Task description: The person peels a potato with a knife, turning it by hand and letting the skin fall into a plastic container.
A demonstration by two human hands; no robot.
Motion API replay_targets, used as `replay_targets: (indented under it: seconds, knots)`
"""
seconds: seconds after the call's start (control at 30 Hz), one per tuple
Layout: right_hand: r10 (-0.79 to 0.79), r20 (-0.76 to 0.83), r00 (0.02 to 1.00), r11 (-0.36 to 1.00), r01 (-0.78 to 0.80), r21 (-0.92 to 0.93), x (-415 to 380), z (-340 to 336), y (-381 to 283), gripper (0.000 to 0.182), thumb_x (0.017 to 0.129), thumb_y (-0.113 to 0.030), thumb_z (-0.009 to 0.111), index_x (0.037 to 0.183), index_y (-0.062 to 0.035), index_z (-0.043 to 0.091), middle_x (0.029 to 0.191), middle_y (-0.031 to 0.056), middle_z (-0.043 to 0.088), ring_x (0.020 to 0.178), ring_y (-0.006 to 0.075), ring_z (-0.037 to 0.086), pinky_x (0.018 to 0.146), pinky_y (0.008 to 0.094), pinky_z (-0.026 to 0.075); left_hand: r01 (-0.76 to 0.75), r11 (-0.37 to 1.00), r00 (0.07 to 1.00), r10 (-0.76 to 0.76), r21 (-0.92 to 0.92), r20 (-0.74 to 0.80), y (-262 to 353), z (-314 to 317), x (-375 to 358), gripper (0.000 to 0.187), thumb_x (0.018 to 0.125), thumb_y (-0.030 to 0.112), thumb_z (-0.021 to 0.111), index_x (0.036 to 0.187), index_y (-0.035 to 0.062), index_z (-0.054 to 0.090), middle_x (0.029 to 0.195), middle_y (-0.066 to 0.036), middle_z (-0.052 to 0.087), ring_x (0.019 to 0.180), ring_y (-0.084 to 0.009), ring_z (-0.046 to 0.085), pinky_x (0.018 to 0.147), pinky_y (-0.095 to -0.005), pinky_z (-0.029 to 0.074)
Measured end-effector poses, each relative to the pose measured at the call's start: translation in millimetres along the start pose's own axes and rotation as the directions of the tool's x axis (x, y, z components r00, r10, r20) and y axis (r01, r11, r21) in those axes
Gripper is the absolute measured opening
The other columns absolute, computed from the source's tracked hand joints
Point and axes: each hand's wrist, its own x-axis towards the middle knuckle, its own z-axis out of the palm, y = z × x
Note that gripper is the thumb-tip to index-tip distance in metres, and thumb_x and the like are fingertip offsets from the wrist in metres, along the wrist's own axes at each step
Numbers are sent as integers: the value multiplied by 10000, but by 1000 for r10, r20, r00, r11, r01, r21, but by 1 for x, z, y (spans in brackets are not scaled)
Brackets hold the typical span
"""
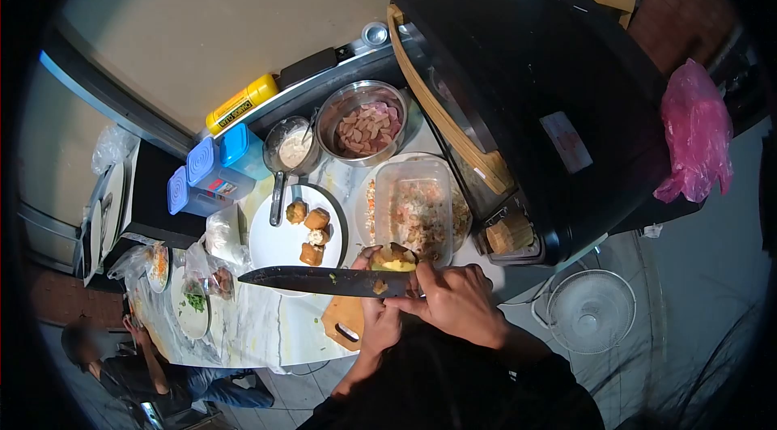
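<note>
My right hand [463, 302] grips a large kitchen knife [299, 278], its long dark blade pointing left with small scraps stuck on it. Behind the blade, my left hand [380, 329] holds a brown-skinned food piece [393, 260] that is yellow inside; part of it is hidden by the blade. Just beyond both hands is a clear plastic container [443, 175] with a shredded white and orange mixture [417, 207]. A white plate [269, 245] to the left carries several browned pieces [317, 219], one with pale filling. Under the knife lies a wooden cutting board [336, 318].
A pot [322, 118] of sliced meat and a saucepan [279, 187] of white paste stand behind the plate. Lidded plastic containers [217, 173] are left, a large black appliance [526, 49] right. A seated person [133, 377] is lower left; a strainer [591, 312] is lower right.
</note>
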Motion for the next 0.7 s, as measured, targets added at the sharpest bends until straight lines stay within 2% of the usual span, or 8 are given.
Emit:
replay_targets:
  seconds: [0.1, 0.17, 0.2, 0.27, 0.3, 0.47, 0.7]
  knots:
    - [15, 19, 1000, 999, -14, -35, 0, 1, 0, 601, 849, -588, 562, 871, 12, 566, 548, 103, 601, 492, 301, 630, 471, 408, 495, -11, 998, 1000, 13, 69, -24, -11, -5, 0, 677, 925, 287, 566, 1384, -45, 196, 1228, -124, 403, 981, -154, 497, 830, -286, 443]
    - [0, -9, 1000, 1000, 0, -7, 1, 3, 1, 604, 847, -592, 561, 873, 12, 567, 549, 96, 602, 485, 298, 627, 468, 408, 492, -124, 981, 991, 130, 146, -37, -20, -8, 2, 657, 927, 269, 561, 1380, -46, 204, 1257, -125, 380, 991, -152, 493, 833, -286, 443]
    - [-13, -40, 999, 1000, 14, 21, 1, 3, 1, 608, 845, -595, 561, 874, 12, 568, 549, 89, 603, 478, 295, 623, 464, 407, 489, -123, 982, 991, 130, 145, -36, -15, -3, 4, 657, 927, 269, 561, 1380, -46, 204, 1257, -125, 380, 991, -152, 493, 833, -286, 443]
    - [-12, -41, 999, 1000, 13, 4, 2, 3, 0, 609, 844, -599, 559, 873, 9, 569, 549, 82, 604, 472, 292, 621, 461, 406, 486, -164, 986, 986, 163, -29, -11, 1, 9, 10, 623, 927, 239, 557, 1371, -48, 227, 1282, -131, 371, 1045, -167, 478, 883, -306, 426]
    - [-15, -43, 999, 1000, 14, -12, 2, 2, 0, 610, 843, -602, 557, 871, 7, 571, 549, 76, 604, 467, 290, 618, 459, 406, 483, -163, 986, 987, 163, -30, -13, 1, 8, 9, 623, 927, 239, 557, 1371, -48, 227, 1282, -131, 371, 1045, -167, 478, 883, -306, 426]
    - [-15, -56, 998, 1000, 15, 0, 4, 5, -1, 615, 839, -611, 554, 849, 3, 578, 516, 84, 582, 465, 301, 614, 454, 407, 481, -177, 984, 984, 178, 30, -25, -9, -1, 7, 538, 938, 206, 538, 1349, -46, 299, 1331, -151, 344, 1170, -213, 414, 982, -343, 361]
    - [5, -87, 996, 1000, -7, -23, 8, 4, 1, 616, 830, -638, 542, 800, -25, 586, 495, 97, 565, 464, 322, 605, 453, 414, 477, -197, 971, 978, 205, 134, -44, -12, -2, 3, 480, 954, 204, 520, 1326, -45, 348, 1365, -158, 335, 1250, -256, 359, 1050, -384, 279]
